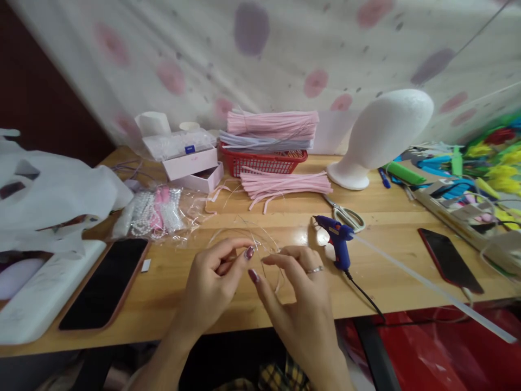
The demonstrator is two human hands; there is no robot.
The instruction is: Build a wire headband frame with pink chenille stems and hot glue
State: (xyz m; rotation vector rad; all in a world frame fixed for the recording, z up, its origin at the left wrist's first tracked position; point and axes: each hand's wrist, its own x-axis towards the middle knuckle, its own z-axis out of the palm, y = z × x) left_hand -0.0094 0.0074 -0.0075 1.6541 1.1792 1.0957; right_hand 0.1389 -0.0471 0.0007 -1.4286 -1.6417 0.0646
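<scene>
My left hand (215, 279) is closed in a pinch on a thin wire (254, 234) just above the table's near middle. The wire looks pale and fine, and part of it loops over the tabletop behind my fingers. Facing it, my right hand (299, 288), with a ring on one finger, has its thumb and index finger apart. Its fingertips are close to a curved stretch of the wire, and I cannot tell whether they touch it. A blue glue gun (337, 239) with a long clear glue stick (431, 285) lies right of my right hand.
Scissors (345, 213) and pink fuzzy stems (287, 184) lie behind my hands, before a red basket (264, 163). A white foam head (386, 133) stands back right. Bagged pearl beads (157, 212) and a phone (106, 282) lie left; another phone (450, 260) lies right.
</scene>
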